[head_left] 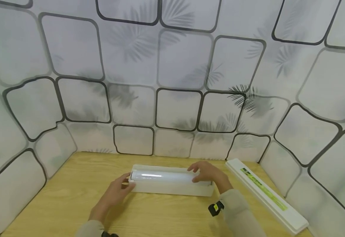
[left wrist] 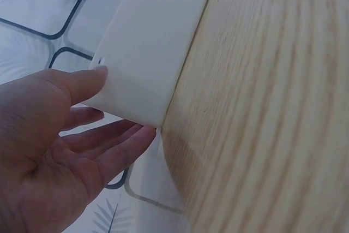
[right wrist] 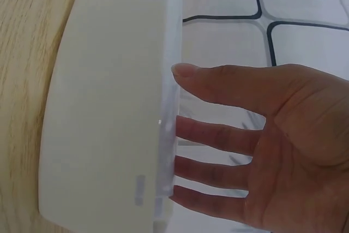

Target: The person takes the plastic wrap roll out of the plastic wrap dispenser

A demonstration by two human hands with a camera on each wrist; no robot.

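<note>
Low in the centre of the head view, a long white box (head_left: 172,186) lies crosswise on the wooden desk (head_left: 71,197), with a roll of clear film (head_left: 163,176) resting in its open trough. The left hand (head_left: 114,192) sits at the box's left end; in the left wrist view its thumb (left wrist: 82,83) touches the white wall (left wrist: 147,53) and the other fingers (left wrist: 117,145) reach loosely past the end, so this grip looks relaxed, touching rather than clamping. The right hand (head_left: 209,176) rests over the right end of the roll; the right wrist view shows its fingers (right wrist: 218,137) spread and nearly straight behind the box edge (right wrist: 109,107), thumb tip against the rim, so that grip is released too.

Judging by the look of it, the box is thin plastic: light, fairly stiff along its length, smooth and a bit slippery on the walls. The roll is probably the heavier part, and it could roll or slip out of the trough if the box tips. Holding both short ends, or pinching the long walls near the ends, seems the steadiest way to take it.

A matching white lid (head_left: 264,194) with a green strip lies apart at the lower right, running diagonally beside the patterned wall (head_left: 172,65).
</note>
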